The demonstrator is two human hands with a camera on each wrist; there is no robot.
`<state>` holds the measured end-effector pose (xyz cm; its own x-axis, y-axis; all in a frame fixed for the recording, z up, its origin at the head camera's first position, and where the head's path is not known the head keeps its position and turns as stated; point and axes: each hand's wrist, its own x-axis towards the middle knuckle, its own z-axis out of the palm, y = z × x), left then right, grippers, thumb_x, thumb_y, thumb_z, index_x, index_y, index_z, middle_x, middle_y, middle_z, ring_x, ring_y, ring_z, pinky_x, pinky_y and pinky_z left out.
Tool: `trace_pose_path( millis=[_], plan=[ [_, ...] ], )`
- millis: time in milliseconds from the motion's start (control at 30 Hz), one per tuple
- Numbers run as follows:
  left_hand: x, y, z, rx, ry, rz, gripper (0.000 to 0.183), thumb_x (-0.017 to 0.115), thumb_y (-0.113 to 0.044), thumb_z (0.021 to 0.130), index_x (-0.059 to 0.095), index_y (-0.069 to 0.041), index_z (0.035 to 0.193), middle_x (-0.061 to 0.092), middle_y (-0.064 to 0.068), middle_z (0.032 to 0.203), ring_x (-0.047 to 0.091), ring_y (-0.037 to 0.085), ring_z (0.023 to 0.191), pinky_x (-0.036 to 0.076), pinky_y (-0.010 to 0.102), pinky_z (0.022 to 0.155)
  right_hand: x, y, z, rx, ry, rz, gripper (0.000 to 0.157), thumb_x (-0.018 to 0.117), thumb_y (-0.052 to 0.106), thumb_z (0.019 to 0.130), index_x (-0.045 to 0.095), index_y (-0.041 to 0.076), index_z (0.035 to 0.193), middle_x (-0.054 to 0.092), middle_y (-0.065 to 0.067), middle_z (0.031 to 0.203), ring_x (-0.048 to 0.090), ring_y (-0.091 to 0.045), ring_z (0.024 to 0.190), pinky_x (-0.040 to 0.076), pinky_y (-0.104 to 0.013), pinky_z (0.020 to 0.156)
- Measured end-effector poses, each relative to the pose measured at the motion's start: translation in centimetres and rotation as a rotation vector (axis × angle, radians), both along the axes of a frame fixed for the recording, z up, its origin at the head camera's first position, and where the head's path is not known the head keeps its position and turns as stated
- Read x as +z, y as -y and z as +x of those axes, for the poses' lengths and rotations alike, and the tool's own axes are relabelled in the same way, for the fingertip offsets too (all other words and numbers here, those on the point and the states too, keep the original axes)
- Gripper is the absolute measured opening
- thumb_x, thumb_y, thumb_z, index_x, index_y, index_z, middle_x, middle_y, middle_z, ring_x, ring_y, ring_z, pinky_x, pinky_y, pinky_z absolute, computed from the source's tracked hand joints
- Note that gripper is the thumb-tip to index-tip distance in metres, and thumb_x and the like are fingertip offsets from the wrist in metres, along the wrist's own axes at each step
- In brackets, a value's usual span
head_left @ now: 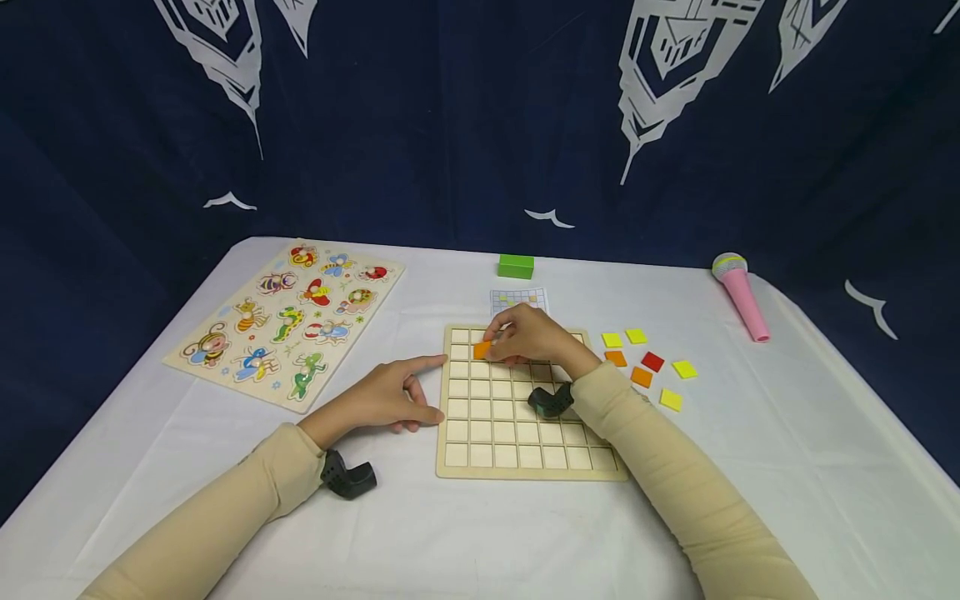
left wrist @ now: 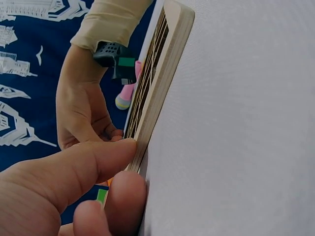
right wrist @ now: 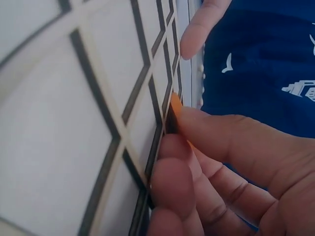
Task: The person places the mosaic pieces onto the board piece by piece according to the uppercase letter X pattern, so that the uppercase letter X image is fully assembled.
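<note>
A wooden grid board (head_left: 506, 432) with raised lines between square cells lies flat on the white table. Between thumb and fingers, my right hand (head_left: 528, 335) pinches an orange square tile (head_left: 481, 351) over the far left part of the grid. The right wrist view shows this orange tile (right wrist: 176, 105) tilted, its lower edge close at the grid lines. My left hand (head_left: 386, 398) touches the board's left side, index finger and thumb stretched out and spread apart. Close up in the left wrist view, its thumb meets the board's edge (left wrist: 165, 83).
Right of the board lie loose yellow, orange and red tiles (head_left: 652, 362). Behind it are a printed grid card (head_left: 517, 297) and a green block (head_left: 516, 267). An insect picture puzzle (head_left: 288, 325) lies at the left, a pink toy microphone (head_left: 742, 300) at the far right.
</note>
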<state>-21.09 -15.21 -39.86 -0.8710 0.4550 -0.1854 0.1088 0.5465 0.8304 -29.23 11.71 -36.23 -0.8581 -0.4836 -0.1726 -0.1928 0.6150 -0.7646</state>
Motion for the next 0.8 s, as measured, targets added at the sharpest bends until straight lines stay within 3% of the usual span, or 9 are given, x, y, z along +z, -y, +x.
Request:
trace_pose_path(
  millis=[300, 533, 800],
  plan=[
    [0.0, 0.0, 0.0, -0.001, 0.006, -0.003, 0.091, 0.091, -0.018, 0.087, 0.044, -0.008, 0.165, 0.07, 0.004, 0.081, 0.066, 0.012, 0.058, 0.051, 0.024, 0.052, 0.0, 0.5, 0.1, -0.001, -0.033, 0.072, 0.02, 0.087, 0.005, 0.088, 0.078, 0.002, 0.105, 0.074, -0.002, 0.079, 0.066, -0.011, 0.06, 0.052, -0.022, 0.059],
    [-0.1, -0.1, -0.1, -0.001, 0.012, -0.001, 0.091, 0.091, -0.018, 0.087, 0.045, -0.008, 0.165, 0.07, 0.004, 0.082, 0.066, 0.013, 0.058, 0.051, 0.024, 0.052, 0.4, -0.4, 0.1, 0.017, -0.022, 0.07, 0.02, 0.086, 0.007, 0.089, 0.078, 0.002, 0.107, 0.074, -0.002, 0.083, 0.066, -0.012, 0.064, 0.056, -0.024, 0.064],
    [-0.1, 0.1, -0.1, 0.004, 0.011, 0.004, 0.092, 0.091, -0.018, 0.087, 0.045, -0.01, 0.165, 0.07, 0.005, 0.083, 0.068, 0.013, 0.059, 0.052, 0.024, 0.052, 1.4, -3.8, -0.2, 0.164, -0.046, 0.014, 0.026, 0.078, 0.004, 0.094, 0.074, -0.004, 0.119, 0.073, -0.003, 0.086, 0.059, -0.014, 0.063, 0.053, -0.027, 0.065]
  ],
)
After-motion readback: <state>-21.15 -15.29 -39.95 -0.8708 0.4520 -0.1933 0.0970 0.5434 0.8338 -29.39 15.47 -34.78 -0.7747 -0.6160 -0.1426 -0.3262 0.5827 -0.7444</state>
